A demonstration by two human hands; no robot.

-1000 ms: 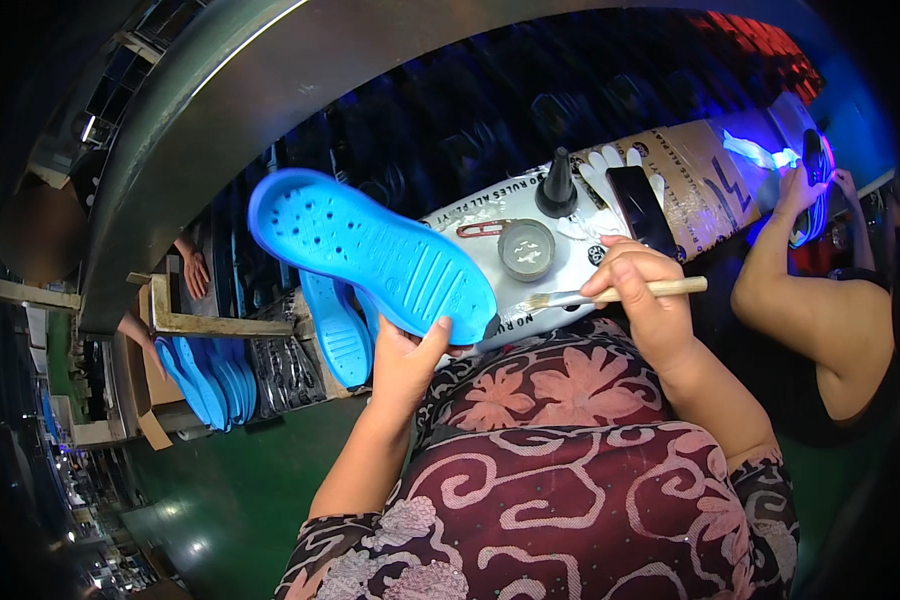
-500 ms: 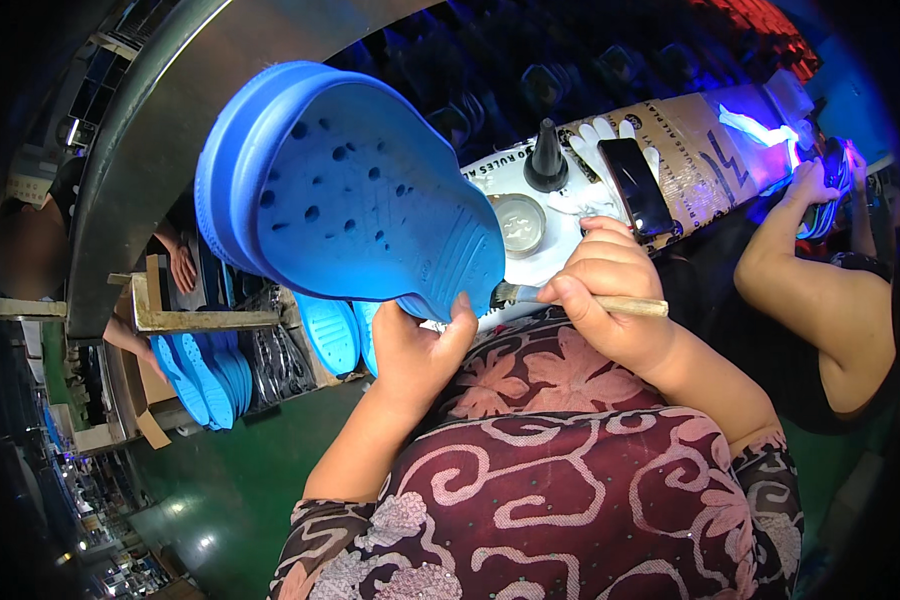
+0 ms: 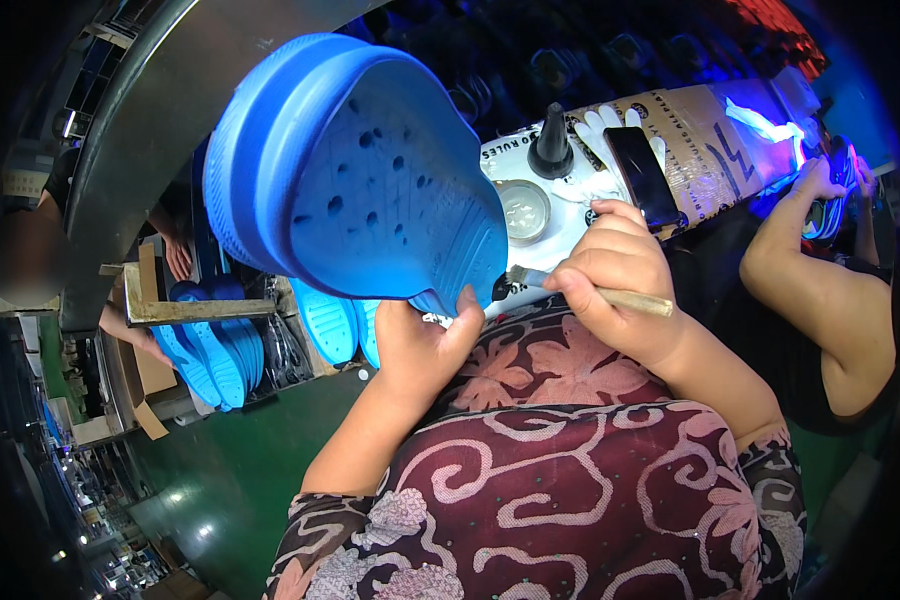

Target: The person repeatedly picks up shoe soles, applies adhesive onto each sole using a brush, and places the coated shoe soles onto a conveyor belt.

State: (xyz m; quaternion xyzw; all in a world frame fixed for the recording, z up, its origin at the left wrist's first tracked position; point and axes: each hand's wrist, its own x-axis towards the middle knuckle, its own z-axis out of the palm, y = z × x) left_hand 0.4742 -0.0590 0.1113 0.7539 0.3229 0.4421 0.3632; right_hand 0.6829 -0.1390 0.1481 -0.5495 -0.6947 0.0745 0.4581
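Note:
A large blue clog upper (image 3: pixel 400 180) with several round holes is tilted in front of me, its ridged heel part toward my body. My left hand (image 3: pixel 420 345) grips it at that near end, thumb on top. In my right hand (image 3: pixel 615 275) is a brush (image 3: pixel 635 301) with a pale wooden handle. Its dark bristles sit beside the clog's heel edge; whether they touch it I cannot tell. Just beyond the brush, a round dish (image 3: pixel 522 212) of clear, wet-looking stuff stands on a white surface, next to a black cone-shaped bottle (image 3: pixel 552 145).
A white glove (image 3: pixel 592 127) and a phone (image 3: pixel 638 170) lie behind the dish, near taped cardboard (image 3: pixel 685 150). On the left are blue soles (image 3: pixel 327 325), more blue pieces (image 3: pixel 215 365) and a wooden bar (image 3: pixel 210 308). Other people's arms (image 3: pixel 805 245) show on both sides.
The clog has tipped, so more of its thick ridged side faces me and less of its inside shows. The brush sits slightly farther right and away from the heel edge.

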